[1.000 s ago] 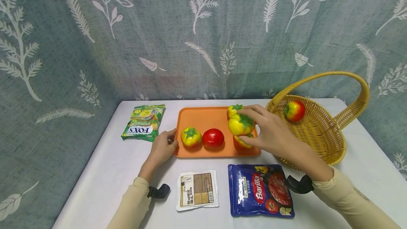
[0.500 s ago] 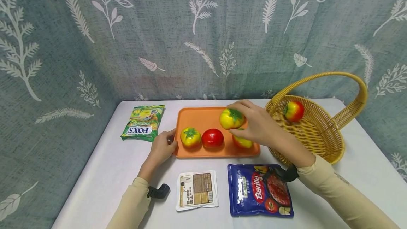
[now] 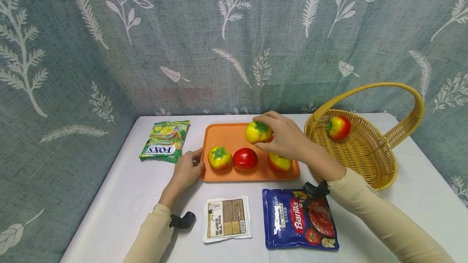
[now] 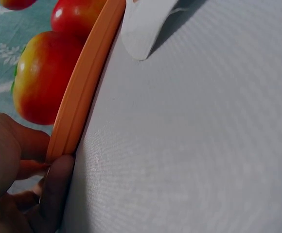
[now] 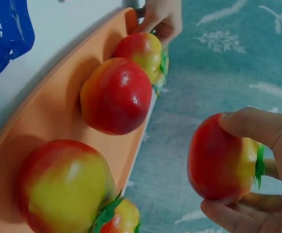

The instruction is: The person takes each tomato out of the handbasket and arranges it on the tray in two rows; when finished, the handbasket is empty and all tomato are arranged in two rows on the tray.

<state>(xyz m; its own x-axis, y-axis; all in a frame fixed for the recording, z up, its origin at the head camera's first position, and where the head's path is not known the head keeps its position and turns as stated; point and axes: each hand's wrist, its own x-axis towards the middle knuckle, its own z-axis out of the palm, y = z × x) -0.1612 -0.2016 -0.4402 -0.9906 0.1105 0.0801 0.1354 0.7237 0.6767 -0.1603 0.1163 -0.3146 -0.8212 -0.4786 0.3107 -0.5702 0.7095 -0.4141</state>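
Observation:
My right hand (image 3: 285, 135) grips a yellow-red persimmon (image 3: 257, 132) above the far part of the orange tray (image 3: 228, 132). In the right wrist view, thumb and fingers pinch this persimmon (image 5: 219, 162) around its sides, its green leaves toward the palm. On the tray sit a yellow-topped persimmon (image 3: 219, 158) at left, a red one (image 3: 245, 158) in the middle and another (image 3: 280, 162) at right. One more persimmon (image 5: 125, 217) shows partly in the right wrist view; my right hand mostly hides it in the head view. My left hand (image 3: 189, 167) pinches the tray's left edge.
Right of the tray stands a wicker basket (image 3: 389, 161) with a tall handle and one red-yellow fruit (image 3: 339, 128) inside. A green Fox's bag (image 3: 165, 141) lies at left. Nearer lie a white-brown packet (image 3: 227, 219) and a blue Barilla pouch (image 3: 289, 226). Patterned curtain (image 3: 204, 52) hangs behind.
My right hand has carried the held persimmon leftward and slightly away over the tray. The right-hand persimmon on the tray is less covered now. My left hand has stayed at the tray edge.

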